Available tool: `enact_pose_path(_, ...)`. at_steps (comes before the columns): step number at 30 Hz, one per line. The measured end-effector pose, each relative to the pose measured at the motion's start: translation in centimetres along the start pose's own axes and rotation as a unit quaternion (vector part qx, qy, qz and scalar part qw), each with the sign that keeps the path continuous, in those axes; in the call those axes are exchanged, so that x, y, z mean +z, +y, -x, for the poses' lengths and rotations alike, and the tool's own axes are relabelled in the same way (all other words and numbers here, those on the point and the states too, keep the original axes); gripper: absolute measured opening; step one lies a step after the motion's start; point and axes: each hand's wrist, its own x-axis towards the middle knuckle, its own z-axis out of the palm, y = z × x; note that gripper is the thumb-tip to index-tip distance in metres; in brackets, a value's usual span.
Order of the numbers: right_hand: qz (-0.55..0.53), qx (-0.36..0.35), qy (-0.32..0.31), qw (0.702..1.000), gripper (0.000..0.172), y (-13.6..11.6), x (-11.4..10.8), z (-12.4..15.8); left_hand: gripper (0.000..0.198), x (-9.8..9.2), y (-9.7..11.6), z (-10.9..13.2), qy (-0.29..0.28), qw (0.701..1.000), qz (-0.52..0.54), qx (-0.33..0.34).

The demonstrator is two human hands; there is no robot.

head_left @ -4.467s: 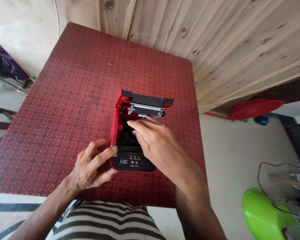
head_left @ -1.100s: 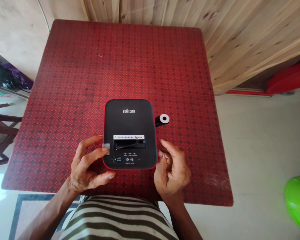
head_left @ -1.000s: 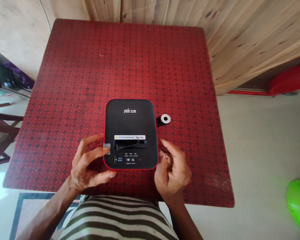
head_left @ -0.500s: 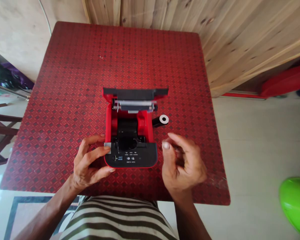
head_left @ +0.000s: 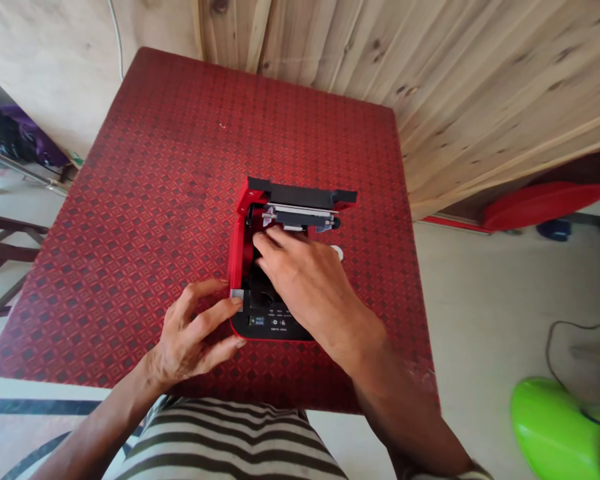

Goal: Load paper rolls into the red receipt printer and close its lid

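Head camera is showing the printer [head_left: 280,327] with its lid [head_left: 300,195] open and the roll [head_left: 337,252] lying outside. The left hand [head_left: 195,331] is gripping the gray tab [head_left: 237,294], while the right hand [head_left: 305,280] is reaching inside, open and holding nothing.

1 camera, worn on the person's head, faces forward and down, close above the left hand [head_left: 195,330] and right hand [head_left: 310,287], taking in the table [head_left: 145,167] and the wooden wall [head_left: 480,100] beyond.

A black-and-red receipt printer [head_left: 255,327] sits with its lid [head_left: 300,195] flipped open (roller bar [head_left: 300,215] showing).
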Motion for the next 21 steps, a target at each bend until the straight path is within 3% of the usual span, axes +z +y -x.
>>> enact_pose_path(4, 0.009, -0.006, -0.069, 0.998, 0.031, -0.3, -0.6, -1.0, 0.038, 0.1, 0.1, 0.0, -0.001, 1.000, 0.002, -0.003)
enact_pose_path(9, 0.024, -0.036, -0.052, 0.998, 0.024, 0.3, -0.5, -0.7, 0.037, 0.1, 0.0, 0.1, -0.003, 1.000, 0.000, -0.002)
enact_pose_path(11, 0.021, -0.029, -0.004, 0.999, 0.021, 0.3, -0.6, 0.3, 0.038, 0.1, -0.1, 0.2, -0.004, 1.000, 0.002, -0.002)
enact_pose_path(15, -0.070, -0.054, 0.162, 0.983, 0.018, 0.5, -1.2, 3.9, 0.042, 0.1, -0.3, 0.3, 0.004, 1.000, 0.001, -0.008)
enact_pose_path(18, -0.232, -0.017, 0.246, 0.941, 0.021, 2.0, -1.2, 7.4, 0.043, 0.1, -0.4, -0.1, 0.014, 1.000, -0.002, 0.001)
enact_pose_path(21, -0.349, 0.066, 0.286, 0.890, 0.023, 4.3, 0.5, 10.5, 0.046, 0.1, -0.4, -0.5, 0.021, 1.000, -0.007, 0.019)
